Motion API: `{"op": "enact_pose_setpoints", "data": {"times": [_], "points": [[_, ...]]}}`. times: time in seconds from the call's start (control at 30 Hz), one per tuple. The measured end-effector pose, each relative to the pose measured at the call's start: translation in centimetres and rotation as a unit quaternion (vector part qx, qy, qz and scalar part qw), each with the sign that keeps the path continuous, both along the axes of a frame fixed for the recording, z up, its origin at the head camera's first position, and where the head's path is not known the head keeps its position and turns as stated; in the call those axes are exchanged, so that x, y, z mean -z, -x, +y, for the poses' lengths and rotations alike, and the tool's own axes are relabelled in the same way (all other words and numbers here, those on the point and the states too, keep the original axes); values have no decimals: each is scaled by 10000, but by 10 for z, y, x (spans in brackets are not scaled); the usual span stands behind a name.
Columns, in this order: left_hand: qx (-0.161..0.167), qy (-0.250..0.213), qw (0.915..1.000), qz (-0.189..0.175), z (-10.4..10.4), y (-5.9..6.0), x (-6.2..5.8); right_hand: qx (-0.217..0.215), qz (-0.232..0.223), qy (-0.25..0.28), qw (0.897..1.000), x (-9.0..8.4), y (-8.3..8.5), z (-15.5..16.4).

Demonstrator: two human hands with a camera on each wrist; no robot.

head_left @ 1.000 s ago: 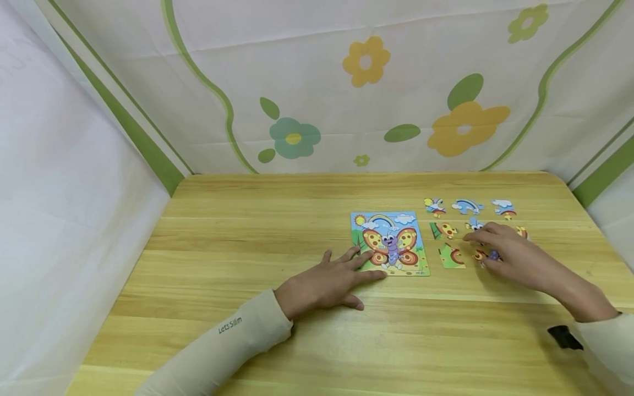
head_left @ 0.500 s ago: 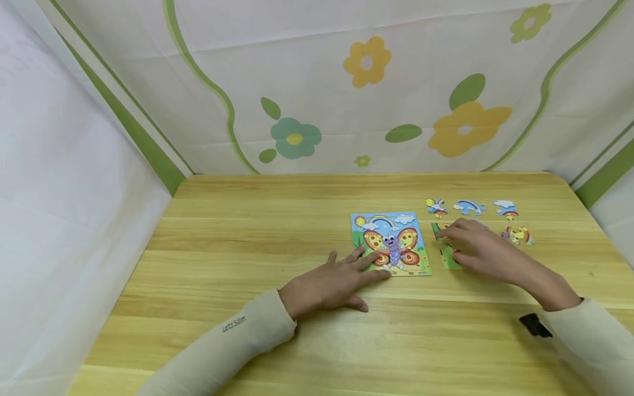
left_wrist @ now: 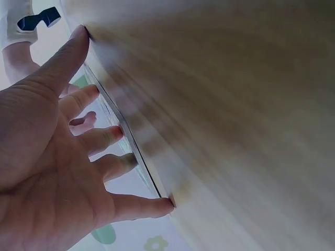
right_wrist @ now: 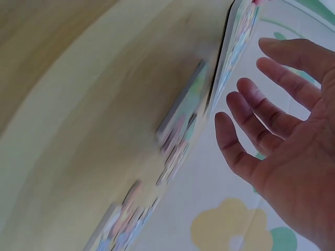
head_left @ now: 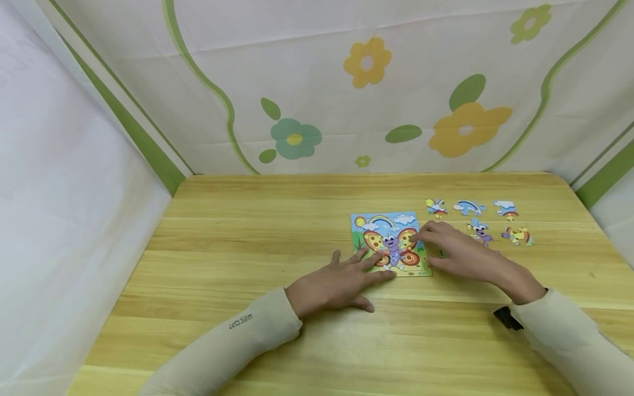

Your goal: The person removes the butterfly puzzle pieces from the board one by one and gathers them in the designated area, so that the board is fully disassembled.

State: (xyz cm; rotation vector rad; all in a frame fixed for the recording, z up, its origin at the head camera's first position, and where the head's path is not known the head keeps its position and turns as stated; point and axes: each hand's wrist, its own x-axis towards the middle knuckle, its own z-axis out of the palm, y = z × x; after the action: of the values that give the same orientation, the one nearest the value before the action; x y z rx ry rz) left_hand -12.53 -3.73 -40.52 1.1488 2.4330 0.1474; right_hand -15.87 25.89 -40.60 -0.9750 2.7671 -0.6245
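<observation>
A butterfly puzzle board (head_left: 391, 243) lies flat on the wooden table (head_left: 247, 247). My left hand (head_left: 339, 281) rests open, its straight fingers pressing on the board's lower left corner; in the left wrist view the fingertips (left_wrist: 115, 133) touch the board's edge. My right hand (head_left: 460, 254) reaches over the board's right edge with fingers stretched out. In the right wrist view this hand (right_wrist: 282, 146) is spread and holds nothing. Loose puzzle pieces (head_left: 479, 230) lie to its right, and any pieces beneath the palm are hidden.
Three small pieces (head_left: 469, 207) sit in a row behind the right hand, and another piece (head_left: 517, 235) lies further right. A flowered cloth backdrop (head_left: 366, 99) closes off the back and sides. Bare wood stretches across the table's left half and front.
My right hand has slid left from the loose pieces to the board's right edge, uncovering the blue and purple piece. The left hand has barely shifted.
</observation>
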Motion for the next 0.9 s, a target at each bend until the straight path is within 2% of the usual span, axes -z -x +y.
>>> {"op": "enact_pose_setpoints", "data": {"times": [0.27,0.9], "points": [[-10,8,10000,-16,1,0,-1,-183,-265,-13,9995,1,2,-13],[-105,-62,9999,-93,1,0,-1,-470,-382,-103,9981,4,6,-21]]}}
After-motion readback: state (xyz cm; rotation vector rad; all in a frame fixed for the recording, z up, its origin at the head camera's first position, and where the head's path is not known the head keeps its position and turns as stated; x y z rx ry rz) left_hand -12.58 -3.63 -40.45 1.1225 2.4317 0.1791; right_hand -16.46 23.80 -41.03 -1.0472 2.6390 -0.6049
